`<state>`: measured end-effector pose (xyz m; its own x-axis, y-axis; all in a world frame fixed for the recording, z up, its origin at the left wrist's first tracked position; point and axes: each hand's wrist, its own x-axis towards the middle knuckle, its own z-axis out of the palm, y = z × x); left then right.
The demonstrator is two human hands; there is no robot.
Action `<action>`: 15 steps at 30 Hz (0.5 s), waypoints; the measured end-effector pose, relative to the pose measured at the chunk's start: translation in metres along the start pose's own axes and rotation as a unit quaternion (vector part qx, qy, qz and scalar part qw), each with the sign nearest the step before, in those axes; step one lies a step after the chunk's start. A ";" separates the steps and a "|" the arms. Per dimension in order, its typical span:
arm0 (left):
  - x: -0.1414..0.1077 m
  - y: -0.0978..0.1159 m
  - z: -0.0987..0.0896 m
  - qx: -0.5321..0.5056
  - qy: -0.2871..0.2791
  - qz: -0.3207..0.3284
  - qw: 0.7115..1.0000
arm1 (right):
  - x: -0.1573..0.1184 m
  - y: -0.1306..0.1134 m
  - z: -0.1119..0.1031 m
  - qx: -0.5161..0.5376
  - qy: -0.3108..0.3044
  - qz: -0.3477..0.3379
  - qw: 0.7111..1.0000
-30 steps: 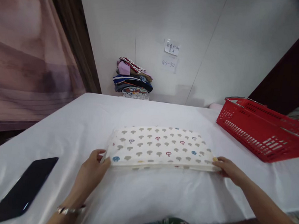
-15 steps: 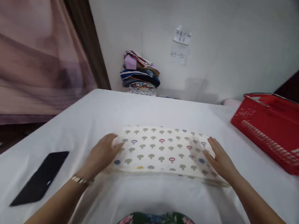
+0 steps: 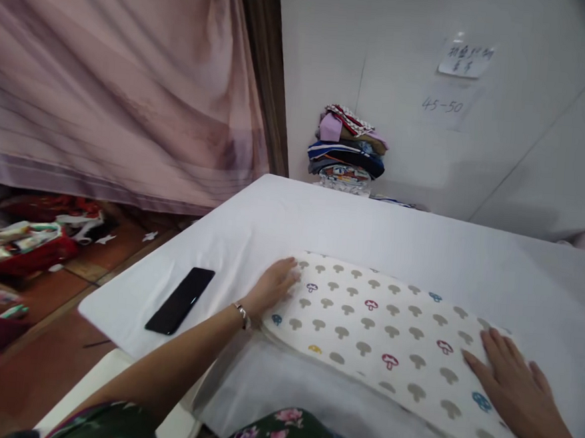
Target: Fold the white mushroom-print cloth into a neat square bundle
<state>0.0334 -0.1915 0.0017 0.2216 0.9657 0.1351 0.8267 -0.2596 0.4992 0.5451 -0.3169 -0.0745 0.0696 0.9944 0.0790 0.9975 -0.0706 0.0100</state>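
Observation:
A white folded cloth (image 3: 380, 325) printed with grey, red and blue mushrooms lies flat along the front part of the white-covered table. At its left end, my left hand (image 3: 272, 285) rests on the edge with the fingers extended. My right hand (image 3: 516, 381) lies flat on the cloth's right end, its fingers spread and the thumb apart. Neither hand grips anything. A black phone (image 3: 180, 301) lies on the table to the left of my left forearm.
A stack of folded fabrics (image 3: 348, 153) stands beyond the far edge of the table (image 3: 353, 216), by the wall. Pink curtains (image 3: 131, 87) hang at the left. A red basket (image 3: 34, 251) with mixed items sits on the floor at the left.
The view has swung left, so the floor basket shows and the red basket at the right is out of view. Both hands now rest flatter on the cloth's ends.

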 end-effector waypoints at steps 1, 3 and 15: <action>0.009 -0.003 -0.004 -0.021 0.027 -0.036 0.999 | -0.001 0.005 0.003 -0.012 0.004 -0.031 0.999; 0.029 -0.010 -0.010 -0.032 0.048 -0.098 0.993 | -0.002 0.012 0.010 -0.027 0.020 -0.067 0.997; 0.073 -0.039 -0.017 -0.227 -0.117 -0.075 0.964 | -0.001 -0.001 -0.002 0.028 0.037 -0.038 0.998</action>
<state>0.0085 -0.1109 0.0067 0.2722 0.9524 -0.1376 0.5586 -0.0399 0.8285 0.5444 -0.3182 -0.0722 -0.0066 0.9881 0.1534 0.9992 0.0124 -0.0368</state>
